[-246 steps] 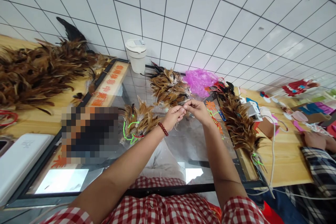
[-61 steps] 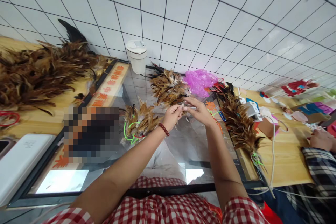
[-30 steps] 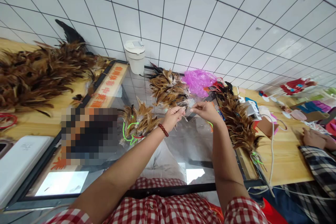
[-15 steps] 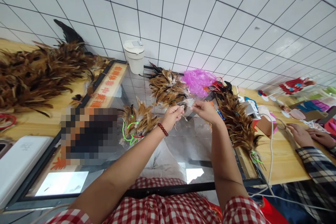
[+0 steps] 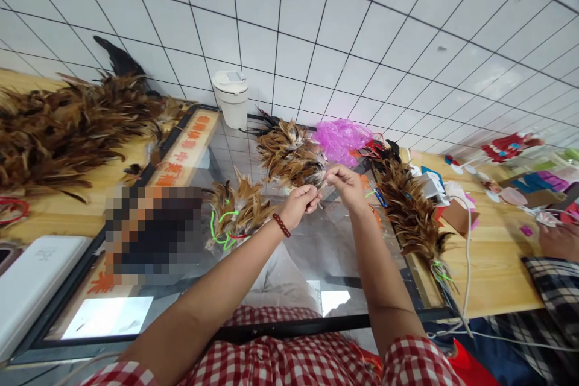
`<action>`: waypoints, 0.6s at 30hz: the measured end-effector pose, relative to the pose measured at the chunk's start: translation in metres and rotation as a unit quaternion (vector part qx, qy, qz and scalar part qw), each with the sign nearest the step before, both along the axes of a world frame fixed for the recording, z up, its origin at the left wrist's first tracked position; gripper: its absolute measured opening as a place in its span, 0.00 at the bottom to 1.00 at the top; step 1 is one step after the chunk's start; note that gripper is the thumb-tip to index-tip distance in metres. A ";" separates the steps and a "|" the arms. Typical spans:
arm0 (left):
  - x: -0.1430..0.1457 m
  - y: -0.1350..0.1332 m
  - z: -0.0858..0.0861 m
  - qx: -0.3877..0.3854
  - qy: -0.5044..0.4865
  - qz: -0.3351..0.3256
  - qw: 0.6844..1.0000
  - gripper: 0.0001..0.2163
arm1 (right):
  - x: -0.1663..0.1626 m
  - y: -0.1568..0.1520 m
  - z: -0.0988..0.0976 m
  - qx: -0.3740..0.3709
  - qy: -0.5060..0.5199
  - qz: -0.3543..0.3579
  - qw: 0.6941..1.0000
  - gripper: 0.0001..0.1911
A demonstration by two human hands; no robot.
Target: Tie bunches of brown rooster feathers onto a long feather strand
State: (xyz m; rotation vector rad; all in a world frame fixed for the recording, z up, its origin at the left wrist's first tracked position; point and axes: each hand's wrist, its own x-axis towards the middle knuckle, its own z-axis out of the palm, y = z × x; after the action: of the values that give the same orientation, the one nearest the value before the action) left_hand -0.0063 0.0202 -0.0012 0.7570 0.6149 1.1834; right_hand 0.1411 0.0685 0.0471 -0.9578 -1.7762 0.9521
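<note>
My left hand (image 5: 300,203), with a red bead bracelet at the wrist, is closed in a pinch on the stems of a small bunch of brown feathers (image 5: 312,180). My right hand (image 5: 344,184) is closed too, its fingertips pinching the same spot right beside the left; what lies between them is too small to name. Both hands hover over a glass tabletop (image 5: 312,247). A feather pile (image 5: 287,151) lies just behind the hands, and a feather bundle tied with green cord (image 5: 235,211) lies to the left.
A white lidded cup (image 5: 231,96) stands by the tiled wall. A pink plastic bag (image 5: 340,139), a long feather strip (image 5: 409,208), a big feather heap (image 5: 67,126) and a white box (image 5: 31,283) lie around. Another person's hand (image 5: 558,240) rests at the right.
My hands drew a little apart a second ago and have come back together at the feather stems. The other person's hands at the right shifted about on the wooden table.
</note>
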 end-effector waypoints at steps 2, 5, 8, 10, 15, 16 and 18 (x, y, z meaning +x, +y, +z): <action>-0.001 0.000 -0.001 -0.014 0.008 0.014 1.000 0.18 | 0.014 0.002 0.003 0.010 0.057 -0.056 0.997 0.20; -0.001 0.002 -0.004 -0.028 0.025 0.038 0.999 0.17 | 0.037 0.002 0.012 0.023 0.088 -0.037 0.995 0.22; 0.001 0.004 -0.007 -0.024 0.034 0.064 0.997 0.16 | 0.043 -0.002 0.019 -0.016 0.034 0.071 0.997 0.22; 0.002 0.005 -0.009 -0.015 0.024 0.071 0.997 0.18 | 0.035 -0.003 0.018 -0.055 -0.017 0.124 0.991 0.17; 0.004 0.005 -0.011 -0.025 0.003 0.025 0.999 0.19 | 0.005 -0.002 0.004 -0.127 -0.049 0.124 0.983 0.18; 0.004 0.005 -0.011 -0.033 -0.001 0.020 0.999 0.19 | 0.001 -0.002 0.001 -0.127 -0.052 0.119 0.983 0.18; 0.004 0.005 -0.010 -0.044 -0.005 0.011 0.999 0.17 | -0.002 -0.001 -0.003 -0.100 -0.057 0.100 0.988 0.18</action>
State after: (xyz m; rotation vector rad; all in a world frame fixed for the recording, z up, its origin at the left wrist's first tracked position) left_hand -0.0024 0.0252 -0.0108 0.6705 0.6638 1.1713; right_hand 0.1389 0.0672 0.0446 -0.9892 -1.9259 1.2435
